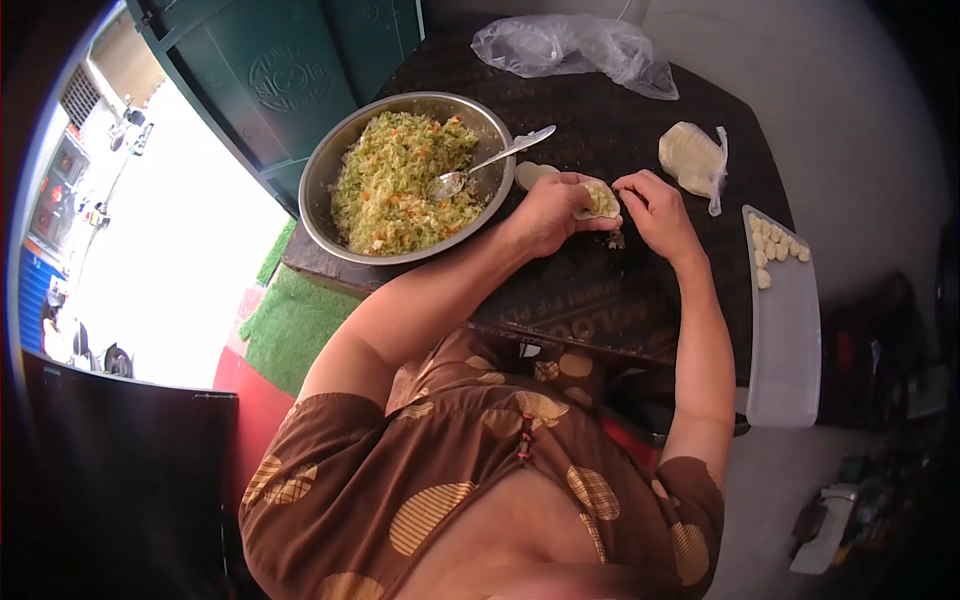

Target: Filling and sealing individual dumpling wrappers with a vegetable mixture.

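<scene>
My left hand (550, 215) holds a round, pale dumpling wrapper (600, 203) with a little green filling on it, over the dark table. Close by its right edge is my right hand (658, 215), with curled fingers and thumb and fingertips drawn together; whether they pinch anything is too small to tell. Crumbs of filling (616, 240) lie just under the wrapper. To the left stands a wide steel bowl (312, 200) of chopped vegetable filling (400, 180), green, white and orange. A metal spoon (500, 157) rests in it, its handle over the rim. Pale round wrappers (532, 174) lie behind my left hand.
A bag of pale dough (690, 158) sits at the right. Beyond it, a white tray (783, 350) along the table's right edge bears several small dumplings (772, 242). A crumpled clear plastic bag (575, 45) lies at the back. A green metal door (280, 80) stands behind the bowl.
</scene>
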